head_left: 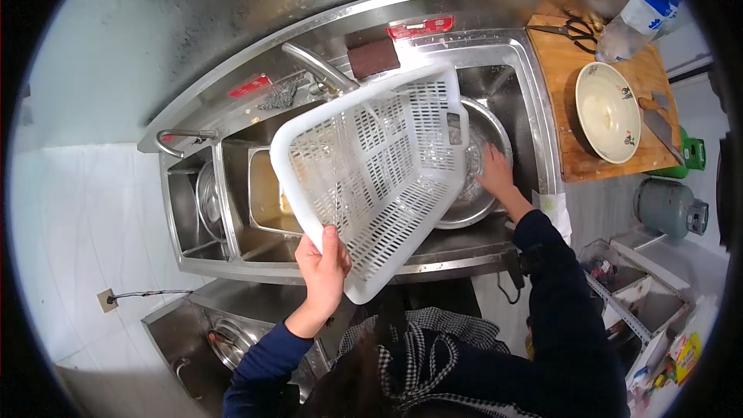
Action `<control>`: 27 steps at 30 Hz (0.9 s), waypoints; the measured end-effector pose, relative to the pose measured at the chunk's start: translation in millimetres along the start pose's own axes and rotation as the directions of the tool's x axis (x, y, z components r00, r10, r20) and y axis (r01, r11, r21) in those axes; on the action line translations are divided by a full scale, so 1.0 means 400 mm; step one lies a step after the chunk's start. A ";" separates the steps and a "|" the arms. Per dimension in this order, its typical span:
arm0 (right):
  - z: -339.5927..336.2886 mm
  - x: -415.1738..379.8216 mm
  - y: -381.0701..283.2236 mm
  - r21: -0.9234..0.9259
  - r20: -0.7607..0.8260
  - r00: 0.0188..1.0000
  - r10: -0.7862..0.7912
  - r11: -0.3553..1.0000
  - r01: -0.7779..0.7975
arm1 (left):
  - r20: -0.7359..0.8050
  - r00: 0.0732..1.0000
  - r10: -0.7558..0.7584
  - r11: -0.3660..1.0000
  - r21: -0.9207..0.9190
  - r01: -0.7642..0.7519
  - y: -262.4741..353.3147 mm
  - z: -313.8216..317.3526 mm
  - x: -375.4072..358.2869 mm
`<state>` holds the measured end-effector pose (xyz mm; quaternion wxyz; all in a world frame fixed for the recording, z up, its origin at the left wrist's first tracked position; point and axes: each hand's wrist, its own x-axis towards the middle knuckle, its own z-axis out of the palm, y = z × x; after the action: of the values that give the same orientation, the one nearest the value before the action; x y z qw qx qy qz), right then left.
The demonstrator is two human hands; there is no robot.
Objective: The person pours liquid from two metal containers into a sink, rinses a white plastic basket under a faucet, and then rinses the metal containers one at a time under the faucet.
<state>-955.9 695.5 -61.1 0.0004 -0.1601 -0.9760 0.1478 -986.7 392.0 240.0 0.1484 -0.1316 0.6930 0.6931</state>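
**A:** Two hands in shot, both busy. The left hand (pixel 321 269) comes up from 6 o'clock on a dark blue sleeve, thumb on top and fingers wrapped under the near corner of a white plastic basket (pixel 379 174). It's clamped tight on the rim and holds the basket tilted up over the sink (pixel 507 58), open side facing the camera.

**B:** And the right one?

**A:** The right hand (pixel 495 174) reaches in from 4 o'clock, arm bent at the elbow, fingers spread flat against the inside of a round metal basin (pixel 484 201) in the right-hand sink bowl. It's pressing or resting there, not closed round anything as far as I can see. The basket hides part of the basin.

**B:** Counts?

**A:** One basket, one basin. One ceramic bowl (pixel 608 111), cream coloured with small marks on the rim, on a wooden cutting board (pixel 569 70) at 2 o'clock. One pair of scissors (pixel 569 29) at the board's far end, and one knife (pixel 663 125) just beside the bowl. One curved tap (pixel 317 67) at 12 o'clock, one dark brown sponge block (pixel 373 57) next to it on the ledge. One grey gas cylinder (pixel 670 207) at 3 o'clock.

**B:** Textures?

**A:** The basket is rectangular, with slotted mesh walls and a smooth, thick rim. The sink is brushed stainless with several compartments, and a rectangular metal tray (pixel 267 190) sits in the middle one.
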 end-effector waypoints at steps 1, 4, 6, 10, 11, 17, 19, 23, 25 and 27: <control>0.001 0.018 -0.027 0.268 -0.038 0.998 0.054 0.963 -0.042 | 0.012 1.000 -0.008 1.000 -0.001 0.008 -0.006 -0.008 0.009; 0.023 0.081 -0.067 0.773 0.078 0.961 0.267 0.592 -0.228 | 0.061 0.996 -0.067 0.997 -0.042 0.070 -0.022 -0.036 0.044; 0.054 0.129 -0.043 0.783 0.360 0.849 0.387 0.370 -0.500 | 0.106 0.989 -0.104 0.990 -0.080 0.113 -0.021 -0.049 0.065; -0.080 0.109 -0.014 0.814 -0.058 0.874 0.483 0.530 -0.238 | 0.140 0.988 -0.072 0.997 -0.005 0.073 -0.053 -0.109 0.143; -0.153 0.090 -0.012 0.791 -0.142 0.865 0.481 0.580 -0.193 | 0.179 0.980 -0.084 0.996 0.019 0.081 -0.061 -0.120 0.159; -0.391 0.001 0.032 0.788 -0.379 0.762 0.526 0.614 -0.032 | 0.162 0.987 -0.016 1.000 0.017 0.013 -0.149 -0.101 0.201; -0.447 -0.015 0.045 0.796 -0.431 0.718 0.546 0.605 0.018 | 0.221 0.975 0.035 0.999 0.033 -0.043 -0.180 -0.096 0.210; -0.514 -0.041 0.060 0.817 -0.450 0.707 0.545 0.572 0.079 | 0.229 0.973 -0.014 0.980 0.198 -0.033 -0.243 -0.066 0.270; -0.519 -0.040 0.066 0.803 -0.470 0.714 0.520 0.587 0.102 | 0.200 0.977 -0.072 0.994 0.100 0.052 -0.271 -0.040 0.313; -0.501 -0.035 0.080 0.795 -0.460 0.742 0.488 0.598 0.099 | 0.205 0.967 -0.148 0.983 0.140 0.121 -0.290 -0.022 0.358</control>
<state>-922.9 777.8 121.8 0.3837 -0.2972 -0.7241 0.4900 -1074.0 386.1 77.5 0.2773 -0.0930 0.7049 0.6462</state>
